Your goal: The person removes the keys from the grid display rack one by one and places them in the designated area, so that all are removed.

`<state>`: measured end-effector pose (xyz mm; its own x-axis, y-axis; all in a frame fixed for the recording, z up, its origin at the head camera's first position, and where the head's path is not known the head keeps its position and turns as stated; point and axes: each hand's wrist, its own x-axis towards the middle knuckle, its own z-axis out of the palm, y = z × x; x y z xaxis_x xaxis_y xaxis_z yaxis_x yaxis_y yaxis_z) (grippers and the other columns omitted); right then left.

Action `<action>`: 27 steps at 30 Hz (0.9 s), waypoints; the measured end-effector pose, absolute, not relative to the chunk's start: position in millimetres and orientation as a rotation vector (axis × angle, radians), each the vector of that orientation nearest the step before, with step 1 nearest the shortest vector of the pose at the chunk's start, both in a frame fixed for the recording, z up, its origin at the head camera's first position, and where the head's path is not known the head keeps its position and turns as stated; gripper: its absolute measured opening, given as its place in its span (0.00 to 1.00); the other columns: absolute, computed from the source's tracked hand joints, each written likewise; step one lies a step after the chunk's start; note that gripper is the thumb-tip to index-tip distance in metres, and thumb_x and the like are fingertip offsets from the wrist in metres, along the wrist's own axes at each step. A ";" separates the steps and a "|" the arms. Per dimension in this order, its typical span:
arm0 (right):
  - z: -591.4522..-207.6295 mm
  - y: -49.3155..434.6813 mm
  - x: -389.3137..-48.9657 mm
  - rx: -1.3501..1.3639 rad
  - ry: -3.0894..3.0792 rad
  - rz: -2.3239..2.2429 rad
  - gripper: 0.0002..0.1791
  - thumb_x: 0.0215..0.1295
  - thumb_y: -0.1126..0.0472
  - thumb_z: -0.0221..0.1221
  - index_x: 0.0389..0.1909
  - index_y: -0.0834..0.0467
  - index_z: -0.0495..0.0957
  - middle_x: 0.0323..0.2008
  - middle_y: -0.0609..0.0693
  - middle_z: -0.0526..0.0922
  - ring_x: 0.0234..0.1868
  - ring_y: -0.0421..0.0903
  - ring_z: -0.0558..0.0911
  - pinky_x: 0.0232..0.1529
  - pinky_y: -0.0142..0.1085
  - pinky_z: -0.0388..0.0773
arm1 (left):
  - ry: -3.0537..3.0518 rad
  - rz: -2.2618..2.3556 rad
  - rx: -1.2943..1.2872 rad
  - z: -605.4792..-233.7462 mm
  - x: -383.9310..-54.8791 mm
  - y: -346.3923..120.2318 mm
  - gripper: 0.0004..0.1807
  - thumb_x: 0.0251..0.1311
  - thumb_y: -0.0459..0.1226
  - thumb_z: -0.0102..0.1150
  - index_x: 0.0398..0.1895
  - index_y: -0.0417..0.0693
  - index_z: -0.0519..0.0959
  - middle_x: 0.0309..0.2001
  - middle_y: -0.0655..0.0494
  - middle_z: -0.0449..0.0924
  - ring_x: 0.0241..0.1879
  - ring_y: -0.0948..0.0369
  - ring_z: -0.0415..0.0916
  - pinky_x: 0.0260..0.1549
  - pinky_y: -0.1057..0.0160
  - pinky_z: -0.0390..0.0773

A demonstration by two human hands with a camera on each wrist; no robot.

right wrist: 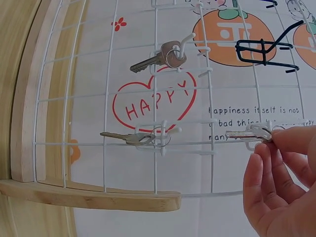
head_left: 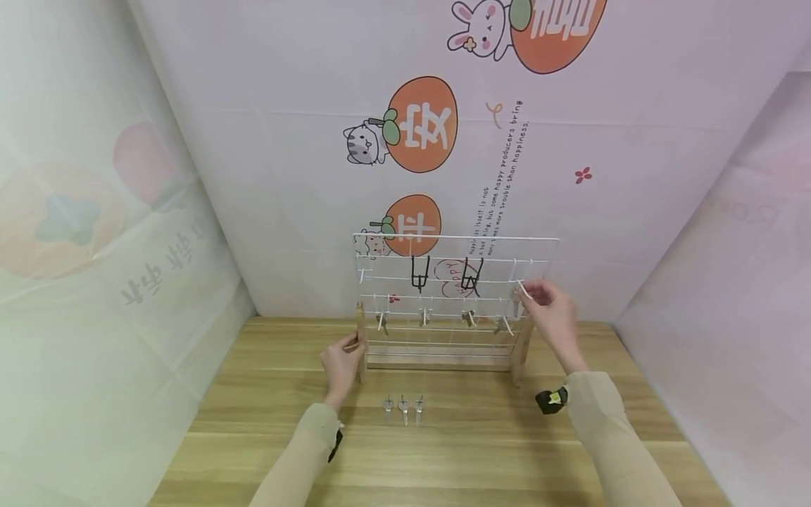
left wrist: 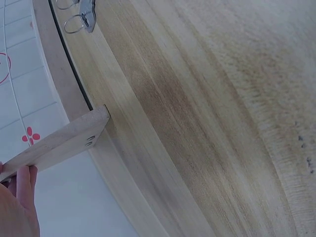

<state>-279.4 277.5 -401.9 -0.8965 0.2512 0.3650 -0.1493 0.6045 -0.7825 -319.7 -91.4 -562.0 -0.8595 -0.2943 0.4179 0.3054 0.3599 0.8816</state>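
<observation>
A white wire grid rack (head_left: 456, 237) on a wooden stand stands upright on the table. At its upper right, my right hand (head_left: 551, 310) pinches a silver key (right wrist: 249, 134) between thumb and fingers, right at a white hook. The key's ring is partly hidden by the fingertips. Lower on the grid several keys hang from white hooks, among them a brownish key (right wrist: 148, 62) and another key (right wrist: 129, 138). My left hand (head_left: 341, 360) grips the rack's left wooden post (left wrist: 64, 140), thumb and fingers on either side of it.
Three keys (head_left: 404, 408) with rings lie in a row on the wooden table (head_left: 469, 451) in front of the rack. Two black hooks (head_left: 419, 273) hang on the grid's upper part. Behind stands a printed cloth wall (head_left: 304, 211), with more cloth at both sides.
</observation>
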 end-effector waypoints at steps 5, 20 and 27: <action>-400.6 279.0 -278.2 -0.064 -2.392 1.215 0.14 0.68 0.59 0.62 0.47 0.65 0.81 0.44 0.65 0.86 0.30 0.20 0.75 0.33 0.13 0.76 | -2.117 -1.507 -0.014 -560.7 -319.0 -91.2 0.11 0.54 0.28 0.68 0.40 0.33 0.85 0.37 0.36 0.87 0.33 0.44 0.88 0.31 0.57 0.90; -397.5 285.6 -272.2 0.002 -2.410 1.198 0.14 0.68 0.59 0.61 0.47 0.65 0.82 0.41 0.66 0.86 0.29 0.25 0.78 0.30 0.15 0.78 | -2.122 -1.507 -0.017 -561.7 -318.4 -91.4 0.11 0.54 0.28 0.68 0.42 0.32 0.85 0.38 0.35 0.87 0.33 0.44 0.88 0.32 0.55 0.90; -398.6 288.0 -267.7 0.023 -2.397 1.238 0.13 0.69 0.61 0.60 0.45 0.68 0.82 0.41 0.67 0.86 0.30 0.25 0.79 0.30 0.18 0.81 | -2.139 -1.500 0.000 -561.5 -319.0 -91.5 0.12 0.54 0.28 0.69 0.42 0.33 0.85 0.38 0.36 0.88 0.34 0.44 0.88 0.32 0.55 0.90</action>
<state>-267.7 288.0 -398.6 -0.9029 0.1826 0.3890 -0.2116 0.5990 -0.7723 -319.0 -91.5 -561.5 -0.8631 -0.2897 0.4137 0.2903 0.3858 0.8757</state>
